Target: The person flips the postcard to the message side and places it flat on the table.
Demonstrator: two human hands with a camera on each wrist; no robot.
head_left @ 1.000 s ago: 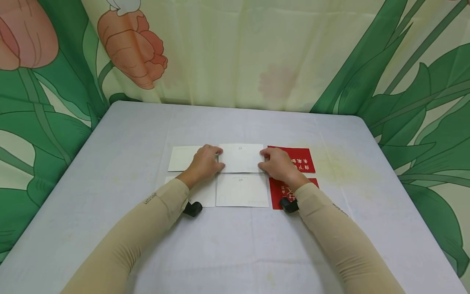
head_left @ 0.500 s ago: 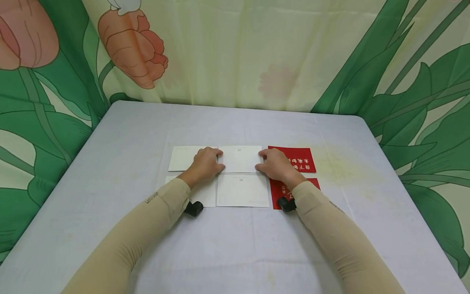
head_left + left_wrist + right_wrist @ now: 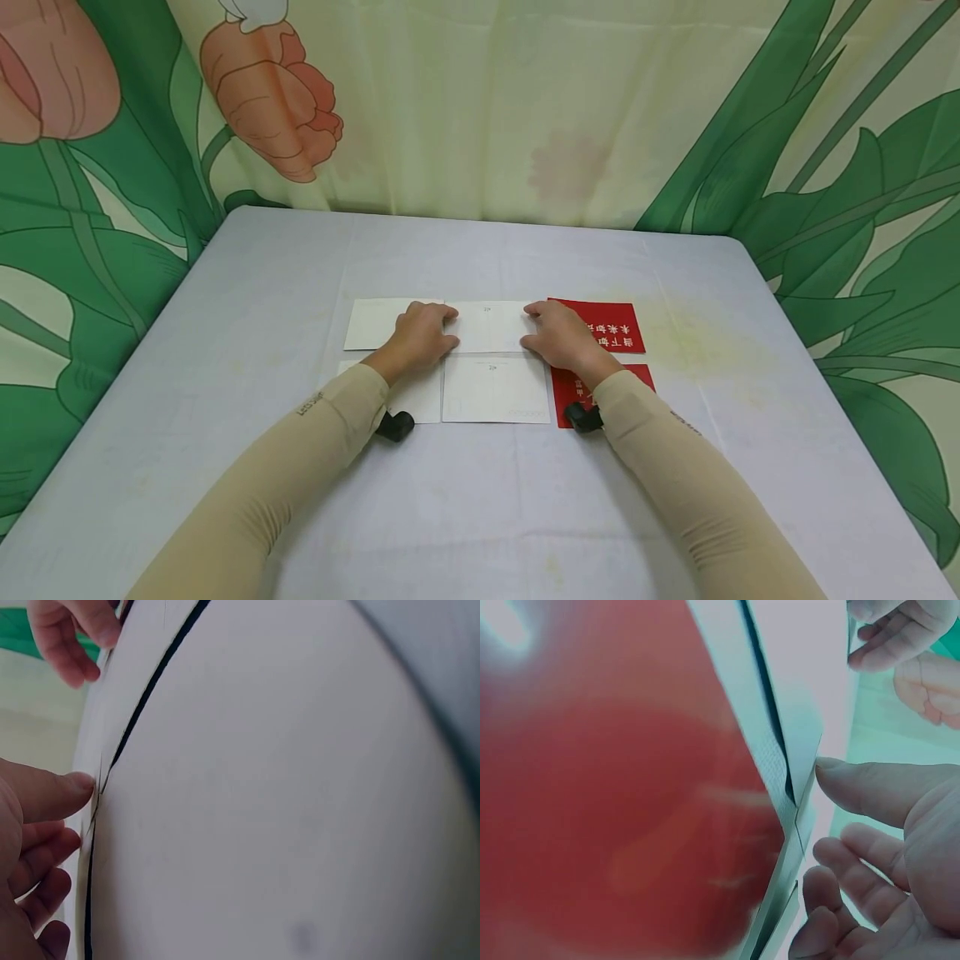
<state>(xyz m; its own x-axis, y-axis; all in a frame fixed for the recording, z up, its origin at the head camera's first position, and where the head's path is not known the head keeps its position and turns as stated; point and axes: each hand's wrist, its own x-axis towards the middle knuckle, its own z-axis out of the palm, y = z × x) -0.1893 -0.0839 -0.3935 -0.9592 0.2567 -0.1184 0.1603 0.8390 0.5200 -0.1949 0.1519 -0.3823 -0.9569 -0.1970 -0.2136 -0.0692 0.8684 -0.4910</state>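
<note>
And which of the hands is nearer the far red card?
Right. In the head view, the right hand overlaps the far red card; the left hand is farther off, across the far middle white card.

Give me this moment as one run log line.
left grip: at left edge of far middle white card | right grip: at its right edge | far red card: to the right, partly hidden

White card (image 3: 489, 331), pretty plain tbh, just a tiny dark mark by its far edge. Looks like it's lying flat, just beyond the near middle card (image 3: 495, 390), long sides pretty much parallel.
</note>
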